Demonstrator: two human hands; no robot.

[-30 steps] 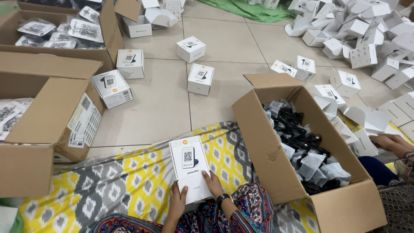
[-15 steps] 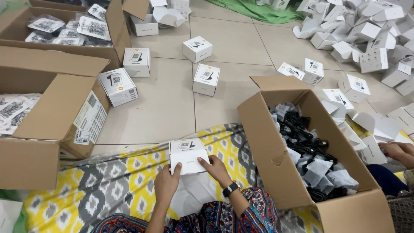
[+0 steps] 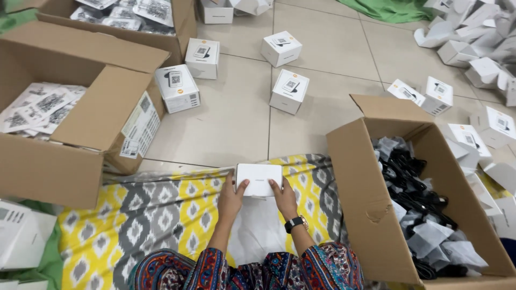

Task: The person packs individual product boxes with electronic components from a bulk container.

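— On the patterned cloth (image 3: pixel 156 215), low in the middle, what do the hands hold?
— One small white box (image 3: pixel 259 179). The left hand (image 3: pixel 231 198) grips its left edge and the right hand (image 3: pixel 283 197) its right, fingers clamped on it.
— And around it?
— An open carton of black cables (image 3: pixel 414 188) just to the right; more white boxes (image 3: pixel 290 91) stand on the tiled floor (image 3: pixel 231 118) beyond.

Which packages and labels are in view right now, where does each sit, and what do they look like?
Small white box: held between left hand and right hand, over the patterned mat.
White cube boxes: scattered on the tile floor, device picture on top.
Brown carton: right side, open, holding black cables in clear bags.
Brown carton: left side, open, holding white printed sheets.
White label: on that carton's flap.
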